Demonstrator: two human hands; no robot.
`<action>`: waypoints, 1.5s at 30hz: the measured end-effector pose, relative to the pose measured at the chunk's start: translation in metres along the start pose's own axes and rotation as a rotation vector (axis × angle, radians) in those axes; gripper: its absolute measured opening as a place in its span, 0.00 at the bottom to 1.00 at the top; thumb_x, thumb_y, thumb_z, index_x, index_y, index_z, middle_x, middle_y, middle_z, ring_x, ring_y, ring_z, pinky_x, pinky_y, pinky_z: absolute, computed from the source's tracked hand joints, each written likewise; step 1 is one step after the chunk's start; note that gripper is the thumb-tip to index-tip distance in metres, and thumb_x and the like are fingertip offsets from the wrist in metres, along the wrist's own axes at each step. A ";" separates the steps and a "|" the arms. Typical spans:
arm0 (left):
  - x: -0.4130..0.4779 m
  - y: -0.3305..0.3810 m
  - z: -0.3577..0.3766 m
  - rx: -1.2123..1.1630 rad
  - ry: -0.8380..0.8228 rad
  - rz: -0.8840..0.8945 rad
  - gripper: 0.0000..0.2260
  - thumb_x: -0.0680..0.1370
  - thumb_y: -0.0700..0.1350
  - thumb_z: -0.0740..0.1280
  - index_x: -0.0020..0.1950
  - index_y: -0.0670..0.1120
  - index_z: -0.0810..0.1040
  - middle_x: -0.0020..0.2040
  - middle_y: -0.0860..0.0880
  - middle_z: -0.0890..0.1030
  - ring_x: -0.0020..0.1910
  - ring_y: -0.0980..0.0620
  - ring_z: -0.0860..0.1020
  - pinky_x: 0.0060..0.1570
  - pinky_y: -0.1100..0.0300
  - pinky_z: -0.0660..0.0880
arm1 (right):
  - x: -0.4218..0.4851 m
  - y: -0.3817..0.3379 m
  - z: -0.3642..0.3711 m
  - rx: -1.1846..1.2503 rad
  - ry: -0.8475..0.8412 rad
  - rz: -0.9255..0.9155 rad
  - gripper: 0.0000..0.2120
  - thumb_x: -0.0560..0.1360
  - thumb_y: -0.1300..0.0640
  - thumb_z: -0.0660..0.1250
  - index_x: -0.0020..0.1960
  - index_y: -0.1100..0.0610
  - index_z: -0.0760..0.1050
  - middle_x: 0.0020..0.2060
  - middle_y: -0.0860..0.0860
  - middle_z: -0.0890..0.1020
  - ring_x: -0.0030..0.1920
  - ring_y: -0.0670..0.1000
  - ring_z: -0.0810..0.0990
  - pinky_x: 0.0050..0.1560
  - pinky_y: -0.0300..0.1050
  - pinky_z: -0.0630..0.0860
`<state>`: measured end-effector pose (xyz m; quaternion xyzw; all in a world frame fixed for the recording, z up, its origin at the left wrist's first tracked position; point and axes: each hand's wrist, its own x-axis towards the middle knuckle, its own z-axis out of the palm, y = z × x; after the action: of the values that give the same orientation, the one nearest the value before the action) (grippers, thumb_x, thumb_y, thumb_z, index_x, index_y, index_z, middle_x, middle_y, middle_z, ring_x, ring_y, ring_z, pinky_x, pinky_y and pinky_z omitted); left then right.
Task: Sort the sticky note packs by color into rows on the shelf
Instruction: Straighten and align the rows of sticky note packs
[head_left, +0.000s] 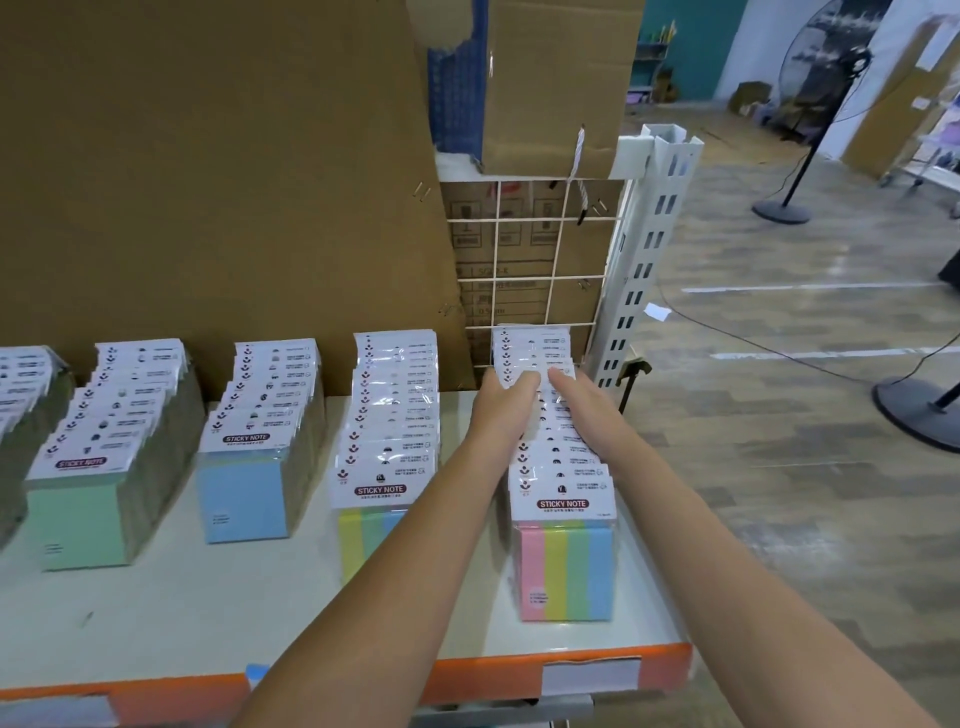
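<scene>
Rows of sticky note packs stand on a white shelf (218, 597) with an orange front edge. From the left come a green row (98, 499), a blue row (249, 488), a striped yellow-green-blue row (374, 488) and a pink-yellow-green-blue row (566, 566) at the far right. Both my hands reach to the back of that rightmost row. My left hand (506, 397) lies on the pack tops at the row's left side. My right hand (582, 402) lies on the tops at its right side, fingers stretched forward. The packs under my hands are partly hidden.
A large cardboard sheet (218, 171) backs the shelf. A white wire grid (524, 270) and a slotted white upright (649, 260) stand behind the right row. Fan stands (784, 208) and cables sit on the wooden floor to the right.
</scene>
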<state>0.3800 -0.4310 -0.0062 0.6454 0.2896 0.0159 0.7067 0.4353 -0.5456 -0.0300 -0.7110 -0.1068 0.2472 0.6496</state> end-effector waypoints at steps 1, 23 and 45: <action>0.002 0.001 0.000 -0.002 0.001 -0.010 0.16 0.77 0.51 0.64 0.66 0.54 0.71 0.52 0.50 0.83 0.43 0.50 0.85 0.28 0.61 0.78 | 0.000 -0.001 0.000 -0.006 -0.001 0.008 0.17 0.82 0.46 0.59 0.69 0.47 0.71 0.53 0.52 0.85 0.46 0.50 0.86 0.37 0.40 0.80; 0.008 0.004 0.000 0.047 0.196 0.120 0.12 0.76 0.51 0.63 0.58 0.58 0.67 0.60 0.46 0.72 0.51 0.44 0.80 0.46 0.49 0.82 | 0.017 -0.001 0.006 -0.050 0.174 -0.032 0.19 0.78 0.45 0.63 0.66 0.42 0.61 0.52 0.51 0.81 0.42 0.49 0.84 0.36 0.42 0.76; -0.001 0.023 -0.004 -0.006 0.059 -0.037 0.16 0.76 0.56 0.63 0.60 0.51 0.75 0.48 0.49 0.85 0.42 0.50 0.84 0.28 0.63 0.74 | 0.008 -0.016 -0.004 0.127 -0.072 0.194 0.24 0.79 0.34 0.56 0.65 0.48 0.75 0.48 0.51 0.87 0.47 0.52 0.87 0.37 0.44 0.82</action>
<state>0.3854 -0.4244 0.0156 0.6373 0.3220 0.0227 0.6998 0.4472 -0.5430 -0.0163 -0.6662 -0.0449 0.3408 0.6619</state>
